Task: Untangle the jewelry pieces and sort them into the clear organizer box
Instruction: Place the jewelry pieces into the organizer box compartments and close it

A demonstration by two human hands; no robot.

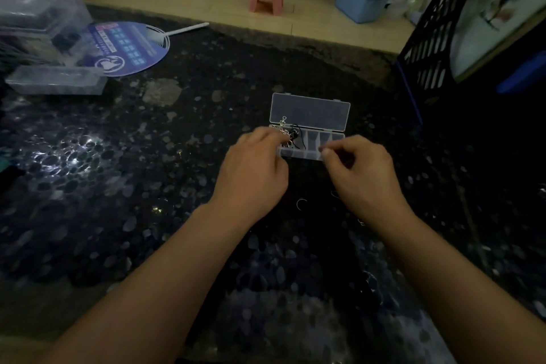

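The organizer (310, 142) lies open on the dark surface (147, 156), its lid (309, 111) tilted back and its long axis running left to right. A tangle of chains (288, 131) sits in and over the left end of the organizer. The left hand (254, 174) has its fingertips right at this tangle; its grip seems to pinch a chain, though the fingers hide the contact. The right hand (363, 177) is at the right end of the organizer, near its front edge, thumb and forefinger closed together, maybe on something very thin; I cannot tell. The left hand is therefore nearer to the tangle, and the compartments to the right of it look free.
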